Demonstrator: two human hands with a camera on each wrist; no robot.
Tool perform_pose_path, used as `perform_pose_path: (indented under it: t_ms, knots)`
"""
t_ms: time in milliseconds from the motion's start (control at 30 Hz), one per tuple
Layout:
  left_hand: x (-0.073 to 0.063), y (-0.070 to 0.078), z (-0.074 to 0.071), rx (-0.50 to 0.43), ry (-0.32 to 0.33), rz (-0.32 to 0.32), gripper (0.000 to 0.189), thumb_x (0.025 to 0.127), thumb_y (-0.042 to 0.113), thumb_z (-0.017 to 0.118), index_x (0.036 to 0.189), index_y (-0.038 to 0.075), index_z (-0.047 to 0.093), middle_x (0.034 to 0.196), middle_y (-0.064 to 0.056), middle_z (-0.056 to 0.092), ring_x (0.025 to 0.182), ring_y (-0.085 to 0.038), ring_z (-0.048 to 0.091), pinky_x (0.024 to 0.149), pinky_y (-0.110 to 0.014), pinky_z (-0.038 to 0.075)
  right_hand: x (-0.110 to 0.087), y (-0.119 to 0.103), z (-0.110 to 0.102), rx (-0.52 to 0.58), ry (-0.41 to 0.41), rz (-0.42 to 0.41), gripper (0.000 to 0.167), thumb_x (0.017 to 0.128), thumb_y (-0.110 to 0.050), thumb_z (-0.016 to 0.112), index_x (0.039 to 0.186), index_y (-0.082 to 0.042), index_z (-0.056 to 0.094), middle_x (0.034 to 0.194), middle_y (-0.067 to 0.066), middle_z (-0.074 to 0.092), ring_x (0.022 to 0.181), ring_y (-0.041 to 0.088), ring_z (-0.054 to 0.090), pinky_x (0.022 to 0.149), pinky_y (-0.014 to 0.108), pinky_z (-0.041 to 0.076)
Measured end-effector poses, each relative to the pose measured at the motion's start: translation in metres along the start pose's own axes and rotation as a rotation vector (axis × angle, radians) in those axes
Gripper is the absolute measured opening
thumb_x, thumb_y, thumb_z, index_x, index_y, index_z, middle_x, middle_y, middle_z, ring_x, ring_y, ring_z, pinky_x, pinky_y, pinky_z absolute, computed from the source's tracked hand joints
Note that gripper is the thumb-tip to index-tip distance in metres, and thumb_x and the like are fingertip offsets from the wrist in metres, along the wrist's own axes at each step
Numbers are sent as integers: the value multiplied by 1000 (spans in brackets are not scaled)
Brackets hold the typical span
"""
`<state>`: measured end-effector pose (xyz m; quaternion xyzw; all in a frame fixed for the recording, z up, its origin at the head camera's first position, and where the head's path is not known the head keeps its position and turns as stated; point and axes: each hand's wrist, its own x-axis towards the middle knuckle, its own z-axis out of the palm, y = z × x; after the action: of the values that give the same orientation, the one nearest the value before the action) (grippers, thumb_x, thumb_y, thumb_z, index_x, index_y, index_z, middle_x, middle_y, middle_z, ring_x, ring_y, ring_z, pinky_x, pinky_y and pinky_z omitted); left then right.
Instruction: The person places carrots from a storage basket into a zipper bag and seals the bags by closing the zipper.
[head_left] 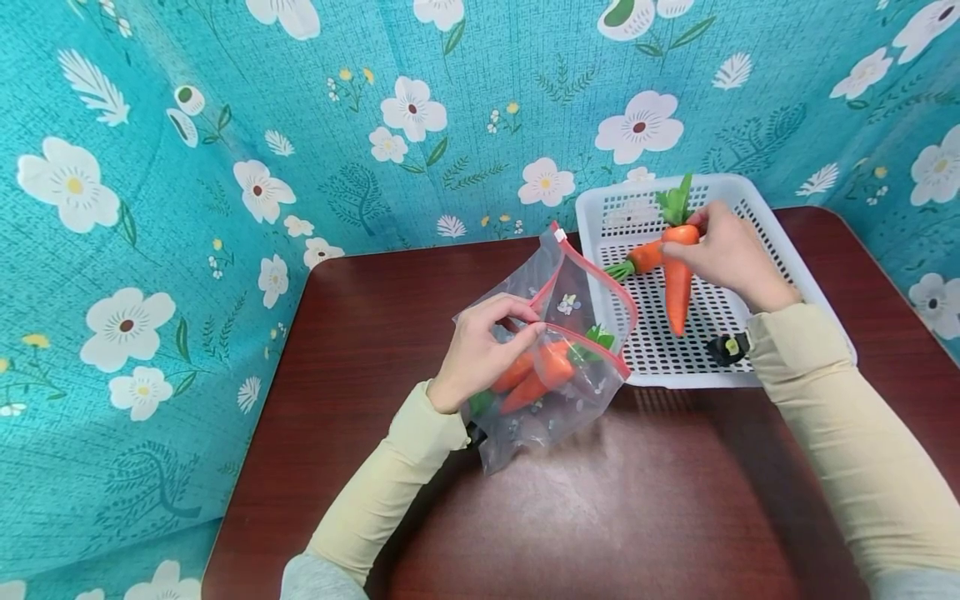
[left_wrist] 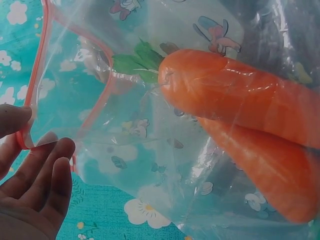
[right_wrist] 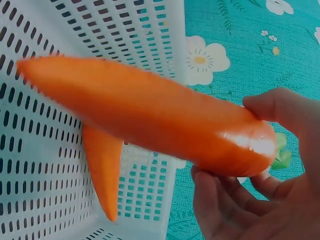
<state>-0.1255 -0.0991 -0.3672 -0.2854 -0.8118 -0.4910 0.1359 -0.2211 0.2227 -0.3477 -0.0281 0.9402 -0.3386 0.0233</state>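
Observation:
My left hand point(head_left: 483, 346) pinches the red-edged rim of a clear zip bag point(head_left: 540, 429), whose mouth gapes toward the basket. Inside the bag lie two orange carrots point(left_wrist: 240, 95) with green tops, seen through the printed plastic. My right hand point(head_left: 731, 254) grips a carrot point(head_left: 678, 292) near its leafy top, thumb on one side and fingers on the other. That carrot hangs tip-down over the white basket point(head_left: 806, 292). Below it another carrot point(right_wrist: 103, 170) lies in the basket, its green stems point(head_left: 621, 270) toward the bag.
The perforated basket stands at the back right of a dark red wooden table point(head_left: 360, 333). Behind the table hangs a turquoise flowered cloth point(head_left: 465, 108). A black wrist camera point(head_left: 726, 349) sits at my right cuff.

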Motion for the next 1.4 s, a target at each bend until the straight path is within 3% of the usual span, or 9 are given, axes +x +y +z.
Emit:
perform_pose_path:
  t_ms: [333, 933, 1267, 1400]
  knots:
    - [0, 0, -1, 0, 7, -7, 10, 82, 9, 76, 91, 8, 70, 95, -3, 70, 79, -8, 61, 74, -24, 55, -4, -6, -2, 52, 79, -4, 70, 89, -50, 60, 121, 8, 38, 109, 26, 52, 83, 32, 51, 57, 29, 42]
    - [1, 0, -1, -11, 3, -27, 11, 83, 12, 75, 92, 8, 70, 96, -4, 70, 79, -9, 61, 73, -28, 56, -2, -12, -9, 126, 203, 49, 60, 85, -53, 64, 114, -4, 43, 106, 11, 49, 84, 19, 46, 55, 20, 41]
    - [0, 1, -1, -22, 2, -31, 11, 83, 10, 76, 92, 8, 70, 96, -4, 70, 79, -9, 62, 74, -26, 56, -6, -17, -14, 175, 223, 63, 47, 83, -54, 66, 107, -19, 44, 101, -2, 49, 79, 8, 49, 57, 18, 44]
    - [0, 1, -1, -24, 3, -38, 12, 82, 9, 76, 92, 8, 70, 97, -3, 70, 81, -9, 62, 73, -30, 57, -9, -21, -16, 214, 228, 57, 50, 83, -51, 66, 111, -17, 44, 100, -3, 49, 75, 4, 51, 55, 16, 46]
